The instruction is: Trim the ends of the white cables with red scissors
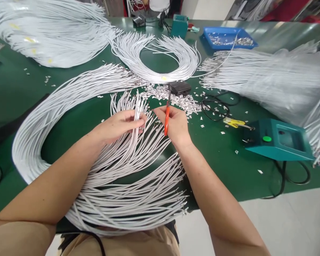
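My left hand [122, 124] is closed round a small bunch of white cables [134, 138], whose ends stick up past the thumb. To its right, my right hand [177, 124] is closed on an orange-handled tool [166, 121] with a dark, narrow tip pointing away from me; its exact kind is hard to make out. The right thumb and forefinger pinch near the cable ends, and whether they hold a wire is too small to tell. More loose white cables [128, 209] curve beneath both arms, their stripped-looking ends toward the right.
Small silvery scraps [186, 101] lie beyond my hands beside a black block [180, 88]. A teal machine [278, 140] with a cord stands right, yellow-handled pliers [234, 122] by it. Cable bundles [156, 58] and a blue tray [229, 37] are at the back.
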The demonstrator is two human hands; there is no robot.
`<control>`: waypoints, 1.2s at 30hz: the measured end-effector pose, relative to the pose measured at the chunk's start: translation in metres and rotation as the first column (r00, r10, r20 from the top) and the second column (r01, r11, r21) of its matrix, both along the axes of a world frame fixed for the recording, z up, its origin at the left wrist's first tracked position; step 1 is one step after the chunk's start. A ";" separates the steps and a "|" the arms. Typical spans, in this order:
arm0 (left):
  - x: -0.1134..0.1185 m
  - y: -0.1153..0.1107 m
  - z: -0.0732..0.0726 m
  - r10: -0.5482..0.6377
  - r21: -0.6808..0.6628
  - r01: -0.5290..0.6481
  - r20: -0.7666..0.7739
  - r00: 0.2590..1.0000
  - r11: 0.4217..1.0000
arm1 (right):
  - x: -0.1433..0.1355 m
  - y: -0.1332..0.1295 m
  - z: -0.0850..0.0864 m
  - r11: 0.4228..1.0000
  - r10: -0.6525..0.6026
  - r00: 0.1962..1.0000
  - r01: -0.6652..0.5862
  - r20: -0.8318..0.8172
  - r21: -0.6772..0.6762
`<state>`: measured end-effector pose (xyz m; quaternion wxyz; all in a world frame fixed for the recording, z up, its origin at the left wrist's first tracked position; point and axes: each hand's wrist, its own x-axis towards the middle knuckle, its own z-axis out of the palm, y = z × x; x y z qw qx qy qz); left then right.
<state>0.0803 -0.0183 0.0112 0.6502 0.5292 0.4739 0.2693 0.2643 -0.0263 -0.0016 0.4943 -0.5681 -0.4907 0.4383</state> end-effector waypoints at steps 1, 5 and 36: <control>-0.001 0.001 0.000 0.008 -0.019 -0.008 -0.006 1.000 1.000 | 0.002 0.000 0.003 0.999 -0.031 0.999 0.031 0.028 0.021; -0.002 0.001 -0.004 0.043 0.028 -0.042 -0.032 0.999 0.999 | 0.001 -0.001 0.014 0.995 0.046 0.999 -0.048 0.022 0.082; 0.008 -0.001 -0.010 0.106 0.027 -0.110 0.130 0.986 0.994 | -0.014 -0.007 -0.003 0.981 0.088 0.915 -0.148 -0.394 -0.126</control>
